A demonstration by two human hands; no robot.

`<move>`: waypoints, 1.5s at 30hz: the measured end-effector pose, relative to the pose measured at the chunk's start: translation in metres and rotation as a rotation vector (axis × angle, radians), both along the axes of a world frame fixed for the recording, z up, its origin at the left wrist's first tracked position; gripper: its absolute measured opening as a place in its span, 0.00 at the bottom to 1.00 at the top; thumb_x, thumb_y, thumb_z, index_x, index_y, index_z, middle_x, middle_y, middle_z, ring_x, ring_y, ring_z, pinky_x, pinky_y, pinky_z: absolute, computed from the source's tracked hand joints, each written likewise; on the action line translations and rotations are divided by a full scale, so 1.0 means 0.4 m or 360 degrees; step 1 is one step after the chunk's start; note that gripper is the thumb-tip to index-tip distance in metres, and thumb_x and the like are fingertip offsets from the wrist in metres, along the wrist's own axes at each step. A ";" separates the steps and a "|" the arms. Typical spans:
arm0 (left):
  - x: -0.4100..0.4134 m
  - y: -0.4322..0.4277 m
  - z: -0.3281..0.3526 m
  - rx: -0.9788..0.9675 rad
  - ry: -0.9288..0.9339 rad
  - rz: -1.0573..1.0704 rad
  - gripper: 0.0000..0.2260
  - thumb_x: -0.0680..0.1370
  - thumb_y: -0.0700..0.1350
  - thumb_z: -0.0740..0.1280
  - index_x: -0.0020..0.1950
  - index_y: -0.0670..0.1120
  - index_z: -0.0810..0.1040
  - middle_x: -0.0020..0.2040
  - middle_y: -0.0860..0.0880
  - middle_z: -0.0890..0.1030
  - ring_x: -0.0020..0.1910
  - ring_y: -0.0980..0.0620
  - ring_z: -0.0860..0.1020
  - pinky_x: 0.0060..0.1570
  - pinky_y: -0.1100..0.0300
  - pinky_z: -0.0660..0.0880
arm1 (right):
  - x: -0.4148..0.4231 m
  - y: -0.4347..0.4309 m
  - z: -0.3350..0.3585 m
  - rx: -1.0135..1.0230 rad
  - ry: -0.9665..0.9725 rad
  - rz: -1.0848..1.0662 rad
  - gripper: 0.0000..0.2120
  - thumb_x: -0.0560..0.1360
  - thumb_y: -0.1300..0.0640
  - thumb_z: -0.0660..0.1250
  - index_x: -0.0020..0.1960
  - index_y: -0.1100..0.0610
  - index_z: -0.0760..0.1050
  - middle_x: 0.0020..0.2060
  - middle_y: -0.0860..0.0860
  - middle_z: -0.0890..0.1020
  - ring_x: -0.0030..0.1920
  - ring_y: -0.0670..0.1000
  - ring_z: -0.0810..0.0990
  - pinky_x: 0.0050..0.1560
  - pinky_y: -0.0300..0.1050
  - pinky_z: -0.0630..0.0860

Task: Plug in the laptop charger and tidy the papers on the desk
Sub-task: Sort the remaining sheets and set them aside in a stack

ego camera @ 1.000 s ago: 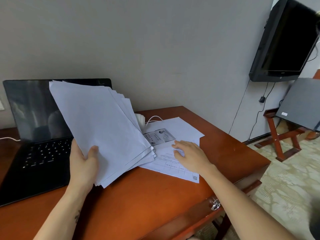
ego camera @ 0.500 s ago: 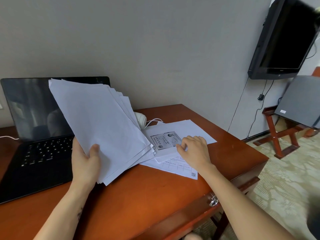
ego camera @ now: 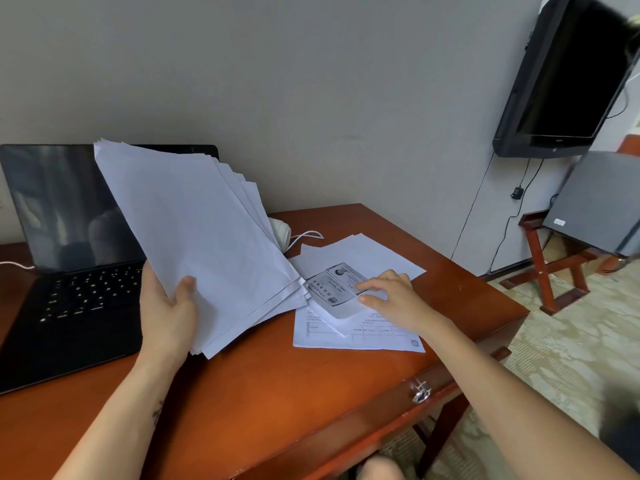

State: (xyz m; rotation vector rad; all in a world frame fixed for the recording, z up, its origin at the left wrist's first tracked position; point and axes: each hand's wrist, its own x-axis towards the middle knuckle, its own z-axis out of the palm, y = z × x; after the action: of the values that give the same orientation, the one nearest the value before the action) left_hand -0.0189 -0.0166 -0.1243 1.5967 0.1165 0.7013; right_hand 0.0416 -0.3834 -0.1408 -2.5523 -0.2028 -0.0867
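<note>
My left hand (ego camera: 166,313) grips a fanned stack of white papers (ego camera: 197,237), held tilted above the wooden desk (ego camera: 277,393) in front of the open black laptop (ego camera: 65,271). My right hand (ego camera: 394,299) pinches the lifted edge of a printed sheet with card images (ego camera: 337,285). That sheet lies on a form sheet (ego camera: 356,336) and other loose white papers (ego camera: 367,251). A white charger brick (ego camera: 282,232) with its white cable (ego camera: 306,235) sits behind the papers, partly hidden by the stack.
A white cable end (ego camera: 15,265) lies left of the laptop. A black TV (ego camera: 568,74) hangs on the wall at right above a grey box (ego camera: 599,216) on a red wooden stand (ego camera: 554,268). A metal drawer pull (ego camera: 420,393) sits on the desk front.
My right hand has slid the printed card sheet left toward the stack and lifted its edge. The left hand and its stack have barely moved.
</note>
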 end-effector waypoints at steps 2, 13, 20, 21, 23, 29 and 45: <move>-0.002 -0.003 0.002 -0.0016 -0.0021 -0.0013 0.23 0.84 0.38 0.63 0.78 0.52 0.67 0.69 0.54 0.76 0.69 0.52 0.74 0.67 0.54 0.70 | -0.011 -0.013 0.005 0.0031 0.0009 -0.0003 0.10 0.81 0.46 0.67 0.61 0.37 0.78 0.57 0.43 0.71 0.65 0.48 0.62 0.72 0.48 0.62; -0.001 -0.005 0.006 -0.0107 -0.0027 0.0008 0.23 0.83 0.38 0.63 0.77 0.51 0.68 0.69 0.53 0.77 0.68 0.52 0.75 0.71 0.49 0.70 | -0.077 -0.045 0.032 0.0336 0.0055 -0.0601 0.26 0.79 0.55 0.64 0.76 0.48 0.64 0.74 0.53 0.62 0.76 0.55 0.53 0.75 0.56 0.63; -0.005 -0.013 0.001 -0.0093 -0.0024 -0.0054 0.23 0.84 0.38 0.64 0.77 0.53 0.67 0.69 0.55 0.76 0.68 0.52 0.75 0.70 0.51 0.70 | -0.083 0.029 0.067 -0.0694 0.0370 -0.0816 0.58 0.60 0.15 0.58 0.73 0.59 0.63 0.68 0.58 0.68 0.68 0.58 0.65 0.66 0.53 0.67; -0.007 -0.013 0.002 -0.0090 -0.0025 -0.0055 0.23 0.84 0.38 0.63 0.77 0.53 0.67 0.68 0.55 0.76 0.68 0.52 0.75 0.69 0.51 0.70 | -0.077 0.030 0.087 -0.0708 0.0459 -0.0803 0.58 0.60 0.15 0.61 0.73 0.58 0.63 0.68 0.58 0.68 0.68 0.58 0.66 0.65 0.53 0.67; -0.009 -0.013 0.003 -0.0096 -0.0026 -0.0061 0.23 0.84 0.38 0.63 0.77 0.53 0.68 0.67 0.56 0.76 0.67 0.53 0.75 0.68 0.53 0.70 | -0.051 0.019 0.112 -0.0704 0.0643 -0.0785 0.60 0.56 0.16 0.65 0.74 0.57 0.64 0.69 0.58 0.68 0.69 0.58 0.66 0.65 0.52 0.68; -0.007 -0.011 0.000 -0.0116 -0.0007 -0.0081 0.24 0.84 0.38 0.64 0.78 0.54 0.67 0.68 0.56 0.76 0.68 0.53 0.74 0.70 0.52 0.69 | -0.014 -0.053 0.073 -0.0062 0.0672 -0.0687 0.53 0.48 0.31 0.84 0.65 0.58 0.74 0.59 0.50 0.82 0.59 0.55 0.81 0.55 0.50 0.79; -0.023 -0.030 0.013 -0.0149 0.0023 -0.0193 0.23 0.84 0.37 0.63 0.78 0.52 0.67 0.68 0.55 0.76 0.66 0.54 0.74 0.66 0.56 0.69 | -0.121 -0.124 0.084 0.1650 -0.0016 -0.0718 0.18 0.76 0.66 0.73 0.64 0.54 0.78 0.54 0.55 0.85 0.50 0.56 0.85 0.41 0.54 0.84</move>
State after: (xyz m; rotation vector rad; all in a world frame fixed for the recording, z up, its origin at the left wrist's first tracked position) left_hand -0.0283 -0.0284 -0.1190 1.5061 0.0616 0.5820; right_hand -0.0068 -0.4328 -0.1073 -1.5172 0.3439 -0.2901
